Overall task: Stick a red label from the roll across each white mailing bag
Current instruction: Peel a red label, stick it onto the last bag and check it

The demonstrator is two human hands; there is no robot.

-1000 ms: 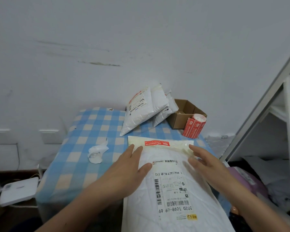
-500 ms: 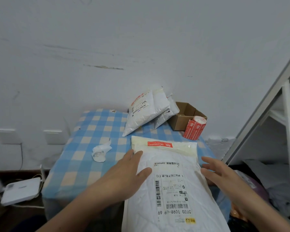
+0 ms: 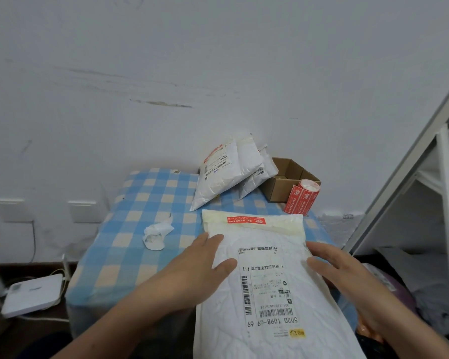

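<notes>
A large white mailing bag lies in front of me, reaching over the table's near edge. A red label is stuck across its cream flap at the far end. My left hand lies flat on the bag's left side with straight fingers. My right hand touches the bag's right edge, fingers relaxed. The roll of red labels stands at the back right. Two more white bags lean against the wall; the front one carries a red label.
The table has a blue checked cloth. Crumpled white backing paper lies left of the bag. An open cardboard box sits behind the roll. A white shelf frame stands at the right; a white device lies on the floor at the left.
My right hand has drawn back from the flap to the bag's right edge. My left hand stays flat on the bag.
</notes>
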